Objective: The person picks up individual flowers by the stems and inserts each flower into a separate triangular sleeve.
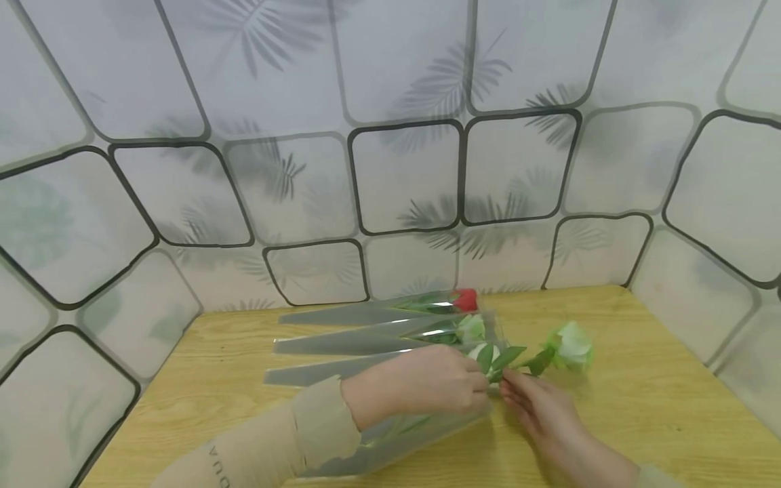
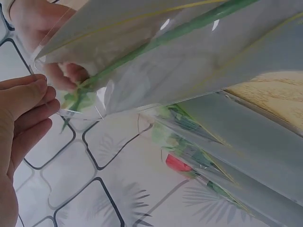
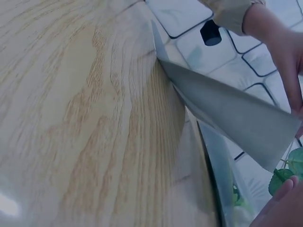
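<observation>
My left hand (image 1: 421, 379) pinches the mouth edge of a clear-and-grey flower sleeve (image 1: 396, 451) between thumb and fingers, as the left wrist view shows up close. A green stem (image 2: 156, 43) runs lengthwise inside that sleeve. At the mouth, my right hand (image 1: 543, 410) grips the stem of a pale greenish-white rose (image 1: 573, 346) near its leaves (image 3: 284, 175). The bloom sticks out to the right, outside the plastic. In the right wrist view the sleeve (image 3: 232, 104) tapers away from both hands, and its narrow end is close over the table.
Beyond my hands lie sleeved flowers in a row: a red rose (image 1: 466, 299), a pale green one (image 1: 471, 329) and a white one (image 1: 484, 356). They lie on a wood-grain table (image 1: 659, 379), with patterned cloth walls (image 1: 409, 176) behind and at the sides.
</observation>
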### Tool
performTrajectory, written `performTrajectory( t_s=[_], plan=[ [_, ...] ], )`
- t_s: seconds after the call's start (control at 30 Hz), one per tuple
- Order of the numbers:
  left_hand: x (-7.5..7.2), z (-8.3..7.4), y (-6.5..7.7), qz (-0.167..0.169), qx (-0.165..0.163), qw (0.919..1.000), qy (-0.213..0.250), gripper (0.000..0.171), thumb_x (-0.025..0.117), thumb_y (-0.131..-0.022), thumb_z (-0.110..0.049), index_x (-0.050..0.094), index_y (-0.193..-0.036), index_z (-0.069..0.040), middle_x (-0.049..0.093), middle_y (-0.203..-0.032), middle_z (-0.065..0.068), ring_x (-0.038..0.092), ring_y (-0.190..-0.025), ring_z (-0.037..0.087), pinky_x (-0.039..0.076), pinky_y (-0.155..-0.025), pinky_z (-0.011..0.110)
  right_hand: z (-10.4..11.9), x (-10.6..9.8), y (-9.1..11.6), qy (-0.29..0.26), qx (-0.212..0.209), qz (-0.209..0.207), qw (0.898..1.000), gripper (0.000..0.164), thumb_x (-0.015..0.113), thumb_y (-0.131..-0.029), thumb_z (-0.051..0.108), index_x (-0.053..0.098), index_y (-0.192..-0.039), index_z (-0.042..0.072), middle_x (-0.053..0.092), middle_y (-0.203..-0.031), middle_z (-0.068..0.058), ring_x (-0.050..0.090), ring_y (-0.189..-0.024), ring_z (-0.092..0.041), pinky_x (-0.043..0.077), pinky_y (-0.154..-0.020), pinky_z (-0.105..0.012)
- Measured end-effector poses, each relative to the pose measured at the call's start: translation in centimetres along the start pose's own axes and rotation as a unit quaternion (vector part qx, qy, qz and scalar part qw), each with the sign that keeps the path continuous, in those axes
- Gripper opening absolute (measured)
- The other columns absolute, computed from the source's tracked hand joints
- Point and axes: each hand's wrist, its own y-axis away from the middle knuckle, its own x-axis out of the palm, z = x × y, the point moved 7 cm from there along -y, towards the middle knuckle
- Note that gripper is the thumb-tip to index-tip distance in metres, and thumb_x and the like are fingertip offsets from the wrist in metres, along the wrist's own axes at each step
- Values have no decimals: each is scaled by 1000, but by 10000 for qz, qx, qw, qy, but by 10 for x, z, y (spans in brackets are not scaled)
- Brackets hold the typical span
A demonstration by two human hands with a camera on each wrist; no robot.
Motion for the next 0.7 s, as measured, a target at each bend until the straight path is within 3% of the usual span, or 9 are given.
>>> performTrajectory(
  t_s=[0.17, 0.3, 0.5, 0.7],
  plan=[
    [-2, 2, 0, -27, -54, 10000, -8, 16, 68, -103, -19, 72, -94, -32, 68, -94, -23, 55, -77, -4, 47, -69, 12, 14, 9, 11, 609, -341, -272, 9972, 15, 66, -106, 19, 76, -105, 9, 66, -82, 12, 61, -74, 0, 56, -74, -12],
    [-4, 5, 1, -90, -103, 9999, 73, 16, 68, -103, -21, 73, -93, -32, 68, -93, -23, 57, -77, -5, 48, -70, 11, 20, 16, 15, 981, -602, -479, 9922, 22, 68, -104, 19, 75, -114, 0, 61, -77, 11, 57, -68, -2, 56, -69, -16],
    [-9, 10, 0, -184, -117, 9997, -70, 16, 65, -104, -19, 74, -98, -31, 71, -98, -22, 62, -83, -4, 53, -76, 13, 20, 23, 20, 1427, -867, -494, 9847, 18, 70, -103, 15, 78, -102, 0, 56, -67, 7, 52, -63, -8, 52, -66, -21],
    [-14, 12, 0, -390, -105, 9991, -142, 16, 63, -104, -19, 71, -95, -31, 70, -95, -22, 61, -80, -3, 53, -72, 15, 20, 28, 24, 1534, -1101, -509, 9807, 15, 69, -101, 12, 77, -98, -1, 49, -62, 4, 46, -60, -11, 44, -63, -24]
  ],
)
